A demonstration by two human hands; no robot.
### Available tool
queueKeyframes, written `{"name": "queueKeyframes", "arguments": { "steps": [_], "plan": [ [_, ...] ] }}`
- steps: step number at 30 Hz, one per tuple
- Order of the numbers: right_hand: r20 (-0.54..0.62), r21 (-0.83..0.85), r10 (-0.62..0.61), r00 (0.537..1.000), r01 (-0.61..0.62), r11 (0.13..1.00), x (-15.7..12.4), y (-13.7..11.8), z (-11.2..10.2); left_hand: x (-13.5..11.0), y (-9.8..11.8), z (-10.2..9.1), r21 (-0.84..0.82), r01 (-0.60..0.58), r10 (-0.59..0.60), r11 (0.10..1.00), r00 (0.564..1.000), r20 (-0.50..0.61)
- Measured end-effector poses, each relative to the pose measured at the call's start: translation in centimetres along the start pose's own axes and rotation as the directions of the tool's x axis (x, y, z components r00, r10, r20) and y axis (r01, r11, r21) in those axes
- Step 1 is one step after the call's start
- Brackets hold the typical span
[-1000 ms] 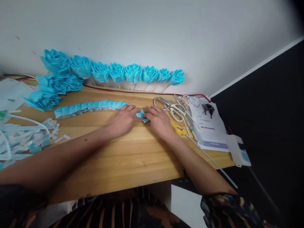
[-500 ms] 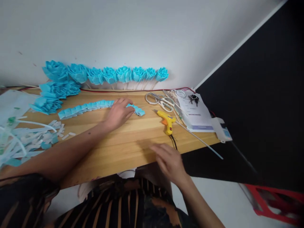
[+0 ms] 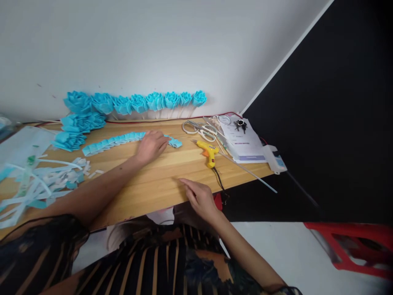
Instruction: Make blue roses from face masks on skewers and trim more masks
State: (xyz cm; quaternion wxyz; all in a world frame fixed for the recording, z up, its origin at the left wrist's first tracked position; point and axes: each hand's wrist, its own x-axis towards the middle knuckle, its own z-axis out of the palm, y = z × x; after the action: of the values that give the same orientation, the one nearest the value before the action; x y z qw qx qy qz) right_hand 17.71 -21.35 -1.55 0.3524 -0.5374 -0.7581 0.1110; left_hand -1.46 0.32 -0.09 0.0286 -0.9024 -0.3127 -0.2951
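A curved row of overlapping blue petals (image 3: 113, 141) lies on the wooden table. My left hand (image 3: 152, 145) covers part of this row, fingers bent and close together on the petals; its fingertips are partly hidden. The row's right end (image 3: 175, 142) pokes out past my fingers. Near the table's front edge, my right hand (image 3: 199, 196) hovers with nothing in it, index finger stretched out and the others loosely bent. Closest to it is a yellow glue gun (image 3: 210, 152), lying on the table with its nozzle pointing left.
Several finished blue flowers (image 3: 155, 100) on sticks lean along the wall, with more flowers (image 3: 70, 140) at the left. White-handled scissors (image 3: 207, 133), papers (image 3: 245, 141) and keys (image 3: 241, 125) are at the right. Cut scraps (image 3: 61, 180) pile up at the left. A red stool (image 3: 344, 250) stands on the floor.
My right hand has moved slightly left and its fingers have drawn in, leaving the index finger out. My left hand stays over the petal row. The camera view has shifted a little.
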Motion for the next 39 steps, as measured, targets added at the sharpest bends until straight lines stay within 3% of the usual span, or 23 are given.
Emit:
{"name": "queueKeyframes", "arguments": {
  "steps": [3,7,11,14,21,28,35,39],
  "plan": [
    [0.015,-0.027,0.015,1.0,-0.014,1.0,2.6,1.1,-0.9,-0.3,0.5,0.2,-0.052,-0.007,0.01,0.999,0.998,0.056],
    [0.097,-0.183,0.112,0.989,-0.093,0.979,7.2,2.6,-2.6,-0.7,0.9,0.6,-0.1,0.022,-0.01,0.995,0.993,0.116],
    [0.213,-0.44,0.314,0.925,-0.196,0.876,10.9,3.1,-3.5,-0.9,1.0,0.7,-0.079,0.006,0.008,0.997,0.985,0.172],
    [0.291,-0.595,0.397,0.87,-0.161,0.788,12.5,3.0,-3.4,-1.0,1.0,0.7,-0.069,-0.02,0.033,0.997,0.979,0.202],
    [0.407,-0.662,0.426,0.808,-0.06,0.747,13.6,3.4,-3.2,-1.1,1.2,1.1,-0.017,-0.036,0.04,0.999,0.961,0.275],
    [0.427,-0.651,0.391,0.815,-0.023,0.759,13.6,4.0,-2.7,-1.2,1.0,1.4,-0.055,-0.062,0.073,0.997,0.971,0.229],
    [0.431,-0.636,0.405,0.806,-0.047,0.77,13.7,4.5,-2.9,-0.5,1.4,1.4,0.03,-0.029,0.018,0.999,0.945,0.326],
    [0.396,-0.62,0.4,0.826,-0.08,0.781,14.3,4.4,-3.9,0.0,1.9,0.8,0.021,-0.001,-0.007,1.0,0.926,0.378]
  ]
}}
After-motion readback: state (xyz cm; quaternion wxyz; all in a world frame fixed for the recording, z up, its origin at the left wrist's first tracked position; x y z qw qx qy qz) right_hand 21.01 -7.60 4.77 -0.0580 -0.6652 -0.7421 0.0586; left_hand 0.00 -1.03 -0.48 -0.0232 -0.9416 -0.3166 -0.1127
